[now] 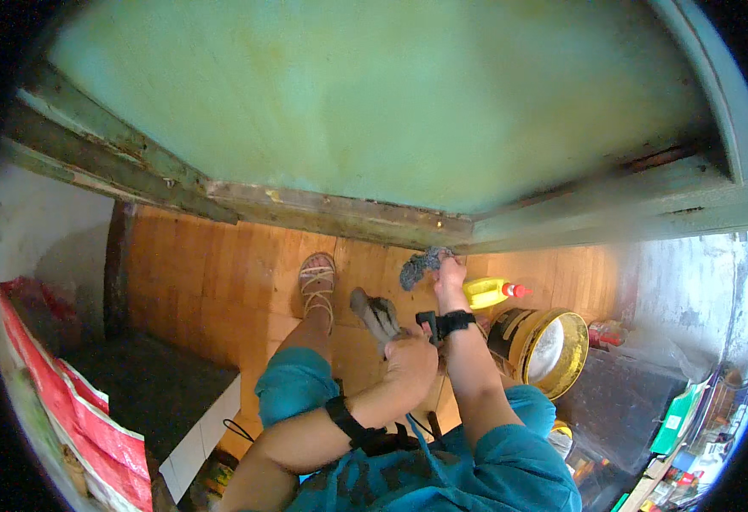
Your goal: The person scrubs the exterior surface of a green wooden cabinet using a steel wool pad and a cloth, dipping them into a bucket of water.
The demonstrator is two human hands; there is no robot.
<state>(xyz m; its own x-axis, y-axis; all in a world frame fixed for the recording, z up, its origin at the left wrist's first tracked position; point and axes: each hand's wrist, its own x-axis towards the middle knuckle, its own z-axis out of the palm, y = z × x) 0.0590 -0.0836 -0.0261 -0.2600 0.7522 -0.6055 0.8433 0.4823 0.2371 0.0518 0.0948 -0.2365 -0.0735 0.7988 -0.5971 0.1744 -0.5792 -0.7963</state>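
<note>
My right hand point(450, 274) is closed on a grey speckled cloth point(420, 267). It is at the bottom rail point(348, 214) of a large green-painted panel point(361, 96), near the rail's right corner; whether the cloth presses on the wood I cannot tell. Nearer my body, my left hand point(412, 358) grips a grey-brown rag point(376, 313) with dark streaks, which hangs over the floor. Beside my right wrist is a yellow bottle point(486, 292) with a red cap. A yellow bucket point(556, 352) with white contents stands right of my right forearm.
A sandalled foot point(317, 281) rests on the wood parquet floor point(220, 269). At left are a dark-topped ledge with white tiles point(204, 441) and red-and-white sacking point(92, 429). A dark surface point(623, 390), a clear bottle with red point(607, 334) and a green box point(673, 419) lie at right.
</note>
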